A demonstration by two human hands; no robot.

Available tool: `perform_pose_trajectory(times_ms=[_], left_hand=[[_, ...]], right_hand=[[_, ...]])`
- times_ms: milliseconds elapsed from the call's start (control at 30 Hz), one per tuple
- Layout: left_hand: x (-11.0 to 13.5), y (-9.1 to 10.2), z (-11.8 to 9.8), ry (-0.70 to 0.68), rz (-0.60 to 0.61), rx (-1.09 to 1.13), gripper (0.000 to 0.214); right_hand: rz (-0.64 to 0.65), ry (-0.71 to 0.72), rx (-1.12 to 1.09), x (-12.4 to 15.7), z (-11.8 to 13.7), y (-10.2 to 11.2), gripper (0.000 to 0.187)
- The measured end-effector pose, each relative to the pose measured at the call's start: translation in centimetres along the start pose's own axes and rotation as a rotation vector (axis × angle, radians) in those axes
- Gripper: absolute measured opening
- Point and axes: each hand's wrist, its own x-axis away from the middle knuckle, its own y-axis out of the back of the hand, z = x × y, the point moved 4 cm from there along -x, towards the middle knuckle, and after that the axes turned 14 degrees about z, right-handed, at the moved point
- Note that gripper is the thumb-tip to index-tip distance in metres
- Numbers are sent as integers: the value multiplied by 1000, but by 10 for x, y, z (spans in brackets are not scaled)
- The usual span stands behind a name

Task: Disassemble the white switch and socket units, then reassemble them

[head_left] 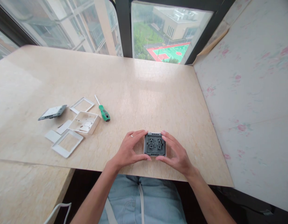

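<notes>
I have the thumb and fingers of the left hand (pixel 131 146) and right hand (pixel 178 154) parted just enough to grip the far and near edges of the grey double switch module (pixel 155 149), near the tabletop's (pixel 134 102) front edge; I can't tell whether it rests there. I'd share pressure evenly, keep it level and spare both rocker mechanisms (pixel 151 144). Well off left, a white mounting box (pixel 95 125) sits beside a green-handled screwdriver (pixel 104 112).

No legible text, labels, brands, numbers or signs on any surface in view
</notes>
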Motion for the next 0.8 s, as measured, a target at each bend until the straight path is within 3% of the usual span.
perform_pose_trajectory(times_ms=[800], left_hand=[[-3,-3,2,43,29,-53,91]], right_hand=[[31,-81,-63,-3,-4,-2,77]])
